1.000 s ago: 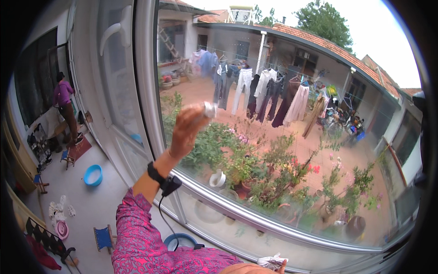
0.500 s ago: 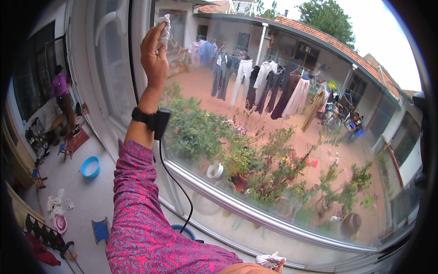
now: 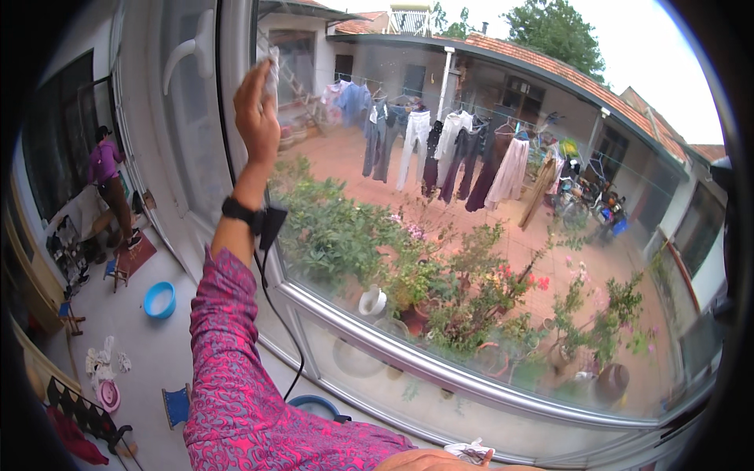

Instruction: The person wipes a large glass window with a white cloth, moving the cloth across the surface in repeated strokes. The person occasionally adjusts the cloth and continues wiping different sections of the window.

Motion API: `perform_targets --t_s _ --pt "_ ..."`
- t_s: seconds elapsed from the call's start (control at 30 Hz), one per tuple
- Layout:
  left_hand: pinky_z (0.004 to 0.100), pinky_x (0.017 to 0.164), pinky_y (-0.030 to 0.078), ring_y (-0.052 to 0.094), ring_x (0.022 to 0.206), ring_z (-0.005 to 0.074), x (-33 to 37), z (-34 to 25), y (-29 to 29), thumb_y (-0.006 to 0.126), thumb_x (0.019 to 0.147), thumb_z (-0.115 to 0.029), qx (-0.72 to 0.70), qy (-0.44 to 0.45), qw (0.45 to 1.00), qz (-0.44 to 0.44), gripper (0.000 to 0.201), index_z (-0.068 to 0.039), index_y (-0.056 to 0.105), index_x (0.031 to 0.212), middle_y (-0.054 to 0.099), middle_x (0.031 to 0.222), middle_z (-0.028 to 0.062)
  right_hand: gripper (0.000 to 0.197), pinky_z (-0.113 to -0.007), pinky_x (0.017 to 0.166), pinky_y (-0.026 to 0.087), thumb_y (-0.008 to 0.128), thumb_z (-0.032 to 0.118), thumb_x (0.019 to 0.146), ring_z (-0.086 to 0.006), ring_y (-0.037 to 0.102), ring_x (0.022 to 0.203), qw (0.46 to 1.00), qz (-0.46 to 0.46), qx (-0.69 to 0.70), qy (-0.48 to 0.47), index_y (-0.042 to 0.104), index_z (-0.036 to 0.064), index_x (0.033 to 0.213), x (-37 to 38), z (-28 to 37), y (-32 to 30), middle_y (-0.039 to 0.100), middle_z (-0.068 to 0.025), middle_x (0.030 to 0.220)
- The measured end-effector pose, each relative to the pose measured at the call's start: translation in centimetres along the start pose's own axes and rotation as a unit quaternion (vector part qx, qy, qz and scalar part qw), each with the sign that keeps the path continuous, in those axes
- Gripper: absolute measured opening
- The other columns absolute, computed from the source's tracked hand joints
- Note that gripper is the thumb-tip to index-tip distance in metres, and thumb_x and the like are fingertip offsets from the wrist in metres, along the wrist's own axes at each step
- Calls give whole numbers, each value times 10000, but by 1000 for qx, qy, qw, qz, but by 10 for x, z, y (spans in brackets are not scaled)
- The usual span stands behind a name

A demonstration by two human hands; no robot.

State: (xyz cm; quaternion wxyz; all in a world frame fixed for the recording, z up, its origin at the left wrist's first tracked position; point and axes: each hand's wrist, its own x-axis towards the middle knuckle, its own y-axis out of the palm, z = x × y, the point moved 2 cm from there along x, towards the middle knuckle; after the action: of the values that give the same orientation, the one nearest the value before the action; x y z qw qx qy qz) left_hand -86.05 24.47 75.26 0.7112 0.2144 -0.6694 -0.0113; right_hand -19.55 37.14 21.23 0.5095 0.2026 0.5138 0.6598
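My left hand (image 3: 255,110) is raised high against the big window pane (image 3: 487,180), fingers closed on a small crumpled white cloth (image 3: 271,71) pressed to the glass near the white frame post (image 3: 236,86). A black band with a dangling cable (image 3: 267,228) sits on that wrist, and the sleeve is pink patterned. My right hand (image 3: 440,459) shows only at the bottom edge, resting by the lower sill beside another crumpled cloth (image 3: 470,450); whether it grips that cloth is unclear.
A white window handle (image 3: 184,51) sits left of my raised hand. Outside are potted plants (image 3: 440,290) and a line of hanging clothes (image 3: 440,149). At the left, another person in a purple top (image 3: 106,184) stands near a blue basin (image 3: 159,299) and small stools.
My left hand has swept the cloth from the middle of the pane up and left to the top by the frame post, the arm stretching higher. The right hand has stayed put.
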Motion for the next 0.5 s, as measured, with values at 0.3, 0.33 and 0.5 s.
perform_targets --t_s 0.3,0.33,0.5 --pt "408 1143 410 553 1296 255 -7 -82 21 637 902 20 -102 31 990 88 506 -231 657 1340 638 1358 39 382 -455 992 387 568 387 994 -273 466 1141 1000 -9 -28 4 530 116 1259 21 8 -20 519 -82 1264" --pt "434 1154 393 549 1306 260 -35 -102 8 625 911 5 -91 75 983 137 467 -229 682 1311 636 1361 46 355 -428 962 393 562 395 997 -251 467 1097 999 -10 -30 14 533 115 1214 28 8 -25 523 -69 1210" --pt "352 1076 444 564 1272 250 -57 -94 -42 636 940 -39 -219 -73 960 159 396 -68 621 1335 636 1321 88 322 -292 813 425 531 433 1016 -144 472 879 984 -37 57 167 549 113 985 65 -1 -33 542 -2 941"
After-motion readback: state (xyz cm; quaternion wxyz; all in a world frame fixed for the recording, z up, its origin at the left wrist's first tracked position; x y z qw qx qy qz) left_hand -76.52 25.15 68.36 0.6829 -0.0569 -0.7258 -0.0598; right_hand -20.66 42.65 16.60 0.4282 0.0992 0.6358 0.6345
